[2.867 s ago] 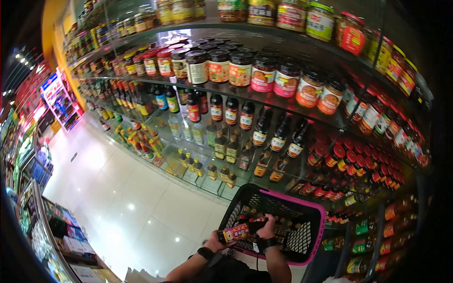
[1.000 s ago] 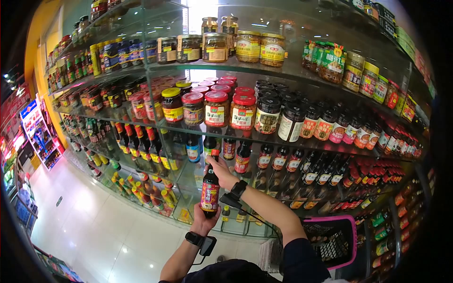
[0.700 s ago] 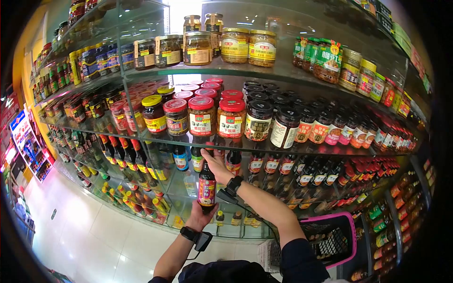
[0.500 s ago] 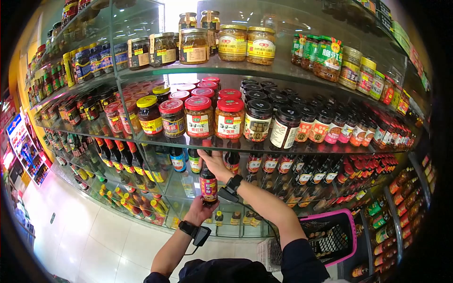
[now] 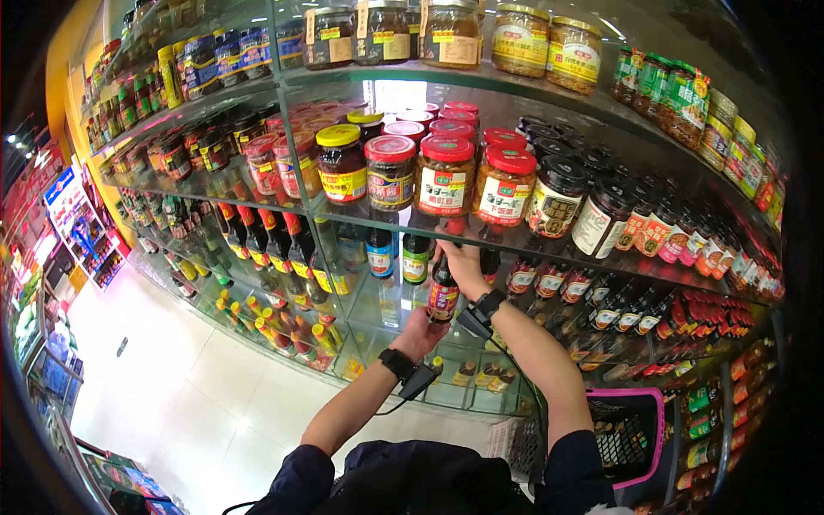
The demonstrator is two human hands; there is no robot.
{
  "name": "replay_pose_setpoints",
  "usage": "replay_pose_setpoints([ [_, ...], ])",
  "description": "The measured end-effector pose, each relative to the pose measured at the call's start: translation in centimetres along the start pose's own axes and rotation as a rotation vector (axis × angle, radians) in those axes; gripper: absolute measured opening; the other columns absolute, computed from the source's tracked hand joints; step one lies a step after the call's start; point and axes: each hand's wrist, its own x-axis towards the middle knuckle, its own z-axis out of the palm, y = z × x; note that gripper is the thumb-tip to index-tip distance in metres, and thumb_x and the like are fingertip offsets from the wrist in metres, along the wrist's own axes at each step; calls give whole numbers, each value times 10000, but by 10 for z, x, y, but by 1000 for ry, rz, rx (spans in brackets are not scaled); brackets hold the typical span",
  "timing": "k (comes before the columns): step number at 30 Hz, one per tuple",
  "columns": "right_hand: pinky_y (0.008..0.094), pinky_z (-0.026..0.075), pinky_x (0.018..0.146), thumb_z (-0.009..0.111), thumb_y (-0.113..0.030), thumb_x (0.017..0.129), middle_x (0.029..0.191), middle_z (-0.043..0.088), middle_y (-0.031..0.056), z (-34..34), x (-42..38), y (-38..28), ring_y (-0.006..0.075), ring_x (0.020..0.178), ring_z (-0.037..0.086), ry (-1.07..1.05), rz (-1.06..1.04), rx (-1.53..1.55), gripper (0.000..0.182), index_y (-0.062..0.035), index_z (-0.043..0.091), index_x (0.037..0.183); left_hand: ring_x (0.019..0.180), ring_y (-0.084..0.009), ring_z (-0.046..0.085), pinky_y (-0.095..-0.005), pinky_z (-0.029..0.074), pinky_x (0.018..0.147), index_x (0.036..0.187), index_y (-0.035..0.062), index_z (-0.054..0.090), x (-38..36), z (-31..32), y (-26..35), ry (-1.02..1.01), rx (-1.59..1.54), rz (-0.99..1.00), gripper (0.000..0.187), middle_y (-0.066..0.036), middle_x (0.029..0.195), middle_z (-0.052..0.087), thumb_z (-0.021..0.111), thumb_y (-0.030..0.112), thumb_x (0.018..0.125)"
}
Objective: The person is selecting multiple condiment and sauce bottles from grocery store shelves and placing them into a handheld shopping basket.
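Note:
A dark bottle with a purple and red label (image 5: 443, 294) stands upright between my two hands, in front of the lower shelves. My left hand (image 5: 420, 336) holds it from below, around the base. My right hand (image 5: 463, 268) is closed round its neck, just under the edge of the shelf with jars. Directly above sit red-lidded jars (image 5: 445, 178) and a yellow-lidded jar (image 5: 342, 165). Behind the bottle, one with a green label (image 5: 415, 259) and one with a blue label (image 5: 379, 253) stand on the shelf below.
The glass shelf edge (image 5: 515, 243) runs just above my right hand. A pink-rimmed black basket (image 5: 659, 429) is at the lower right. More bottles (image 5: 699, 396) line a rack at the far right. Pale floor tiles (image 5: 197, 403) show at the left.
The view has turned, so the shelves, both hands and the bottle appear further right. Both hands keep their hold on the bottle.

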Motion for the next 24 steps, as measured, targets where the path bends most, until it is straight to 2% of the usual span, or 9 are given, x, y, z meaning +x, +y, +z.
replay_pose_setpoints([
  [1,229,360,439,549,-188,816,537,491,15,2,2,1,87,465,469,20,-61,-17,196,-36,478,716,759,-236,535,-334,455,710,992,61,476,5,-4,3,9,-8,-1,283,-116,876,562,326,240,832],
  [5,230,357,448,541,-174,812,528,472,15,6,7,7,90,469,462,12,-93,6,188,-29,472,716,690,-188,531,-308,454,652,975,81,492,21,-13,0,-31,43,-13,287,-87,835,568,325,268,836],
  [7,231,355,451,538,-177,813,537,477,17,4,8,9,90,467,459,16,-92,-15,187,-26,476,721,788,-248,538,-338,460,717,983,33,493,12,-7,3,-11,154,69,308,-170,904,551,342,254,830],
  [10,231,353,441,546,-178,807,546,486,19,6,7,5,87,465,463,0,-50,-20,188,-26,480,718,784,-240,536,-321,452,727,979,37,496,14,-1,7,-33,204,123,328,-172,876,555,343,286,829],
  [14,224,352,437,563,-161,797,537,485,17,6,8,3,85,464,465,-11,-86,-31,182,-25,481,709,785,-234,533,-303,439,752,990,31,485,11,7,15,-63,99,33,354,-170,862,557,357,314,822],
  [17,220,354,437,574,-149,791,534,485,10,-1,12,15,83,462,462,34,-153,-36,173,-27,482,711,821,-235,535,-305,426,783,1014,16,463,11,14,14,31,178,15,361,-167,900,555,366,306,822],
  [19,220,356,439,573,-155,794,524,481,7,-6,14,18,82,458,461,38,-138,-130,169,-34,485,715,876,-242,534,-326,420,809,1040,-2,439,15,13,11,-24,121,40,376,-171,980,540,371,300,826],
  [22,224,358,441,571,-167,796,517,482,8,-4,18,18,84,455,462,36,-131,-120,170,-40,488,719,894,-245,533,-331,415,822,1043,-1,440,32,5,7,-59,57,76,376,-172,1016,533,368,302,831],
  [24,228,359,442,575,-177,792,519,484,10,-3,20,20,88,456,464,71,-145,-170,178,-40,489,720,862,-231,519,-321,423,803,1048,20,443,37,2,6,-74,39,60,405,-157,980,519,363,353,832],
])
